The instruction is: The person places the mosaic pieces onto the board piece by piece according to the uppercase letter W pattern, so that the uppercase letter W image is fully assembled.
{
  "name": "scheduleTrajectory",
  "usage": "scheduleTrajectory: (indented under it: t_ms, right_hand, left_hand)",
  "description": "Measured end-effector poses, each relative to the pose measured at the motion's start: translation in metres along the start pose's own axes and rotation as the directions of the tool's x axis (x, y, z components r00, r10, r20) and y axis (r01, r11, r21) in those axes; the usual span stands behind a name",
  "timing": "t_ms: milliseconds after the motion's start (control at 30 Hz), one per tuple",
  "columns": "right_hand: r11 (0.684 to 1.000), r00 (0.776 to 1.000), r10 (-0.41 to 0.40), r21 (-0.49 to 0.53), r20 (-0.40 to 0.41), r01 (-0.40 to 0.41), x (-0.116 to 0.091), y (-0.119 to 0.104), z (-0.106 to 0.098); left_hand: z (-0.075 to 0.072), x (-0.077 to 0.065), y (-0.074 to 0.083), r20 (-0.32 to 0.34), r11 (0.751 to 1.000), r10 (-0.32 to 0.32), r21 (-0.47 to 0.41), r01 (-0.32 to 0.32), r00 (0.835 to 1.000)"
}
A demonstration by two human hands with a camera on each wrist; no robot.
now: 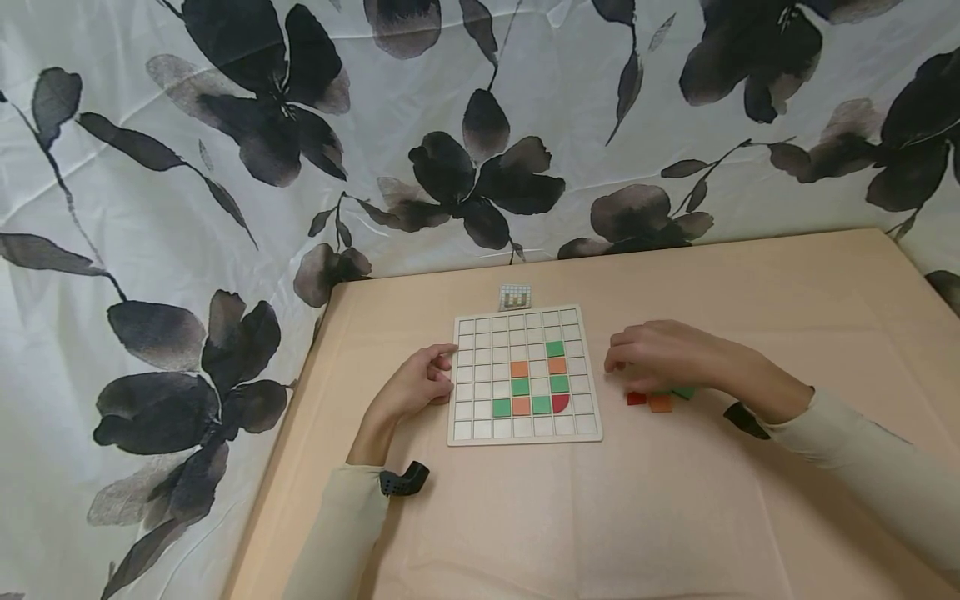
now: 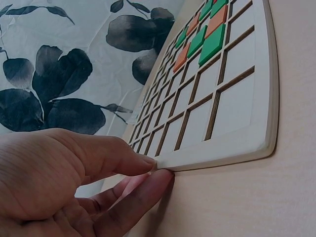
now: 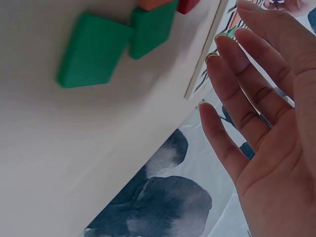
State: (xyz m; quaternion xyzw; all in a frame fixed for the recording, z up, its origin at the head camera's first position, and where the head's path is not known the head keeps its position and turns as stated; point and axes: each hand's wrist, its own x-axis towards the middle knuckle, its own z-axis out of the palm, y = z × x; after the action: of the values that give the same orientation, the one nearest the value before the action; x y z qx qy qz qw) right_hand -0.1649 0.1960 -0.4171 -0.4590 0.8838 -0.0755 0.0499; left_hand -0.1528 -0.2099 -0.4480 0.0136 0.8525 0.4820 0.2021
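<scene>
A pale square grid board (image 1: 483, 352) lies on the table, with green and orange square tiles and one red rounded tile (image 1: 560, 403) set in its cells. At the board's left edge, my left hand (image 1: 412, 385) pinches the rim between thumb and finger, seen closely in the left wrist view. My right hand (image 1: 667, 354) hovers right of the board, its fingers loosely bent and holding nothing visible. Below it lie a loose red tile (image 1: 636, 398), an orange tile (image 1: 661, 403) and green tiles (image 3: 96, 52), partly hidden by the hand in the head view.
A small card (image 1: 515, 297) with a printed grid pattern lies just beyond the board's far edge. The light wooden table (image 1: 517, 525) meets a white floral cloth (image 1: 405, 100) behind and to the left.
</scene>
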Motion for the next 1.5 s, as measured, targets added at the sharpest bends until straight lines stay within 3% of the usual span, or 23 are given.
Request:
scheduleTrajectory:
  t_ms: [533,1233,1500]
  right_hand:
    - [0.997,0.998,0.069,0.026,0.008,-0.070,-0.026,0.002,0.011]
    - [1.000,1.000,-0.001,0.031,-0.027,0.002,-0.019,0.007,0.017]
    - [0.998,0.998,0.055,-0.005,-0.040,-0.055,-0.021,0.009,0.017]
  left_hand:
    - [-0.001,0.000,0.001,0.008,1.000,-0.006,-0.007,0.006,1.000]
    - [-0.001,0.000,0.000,0.012,1.000,-0.003,-0.013,0.003,1.000]
    - [-0.001,0.001,-0.001,0.004,1.000,-0.012,-0.023,0.012,1.000]
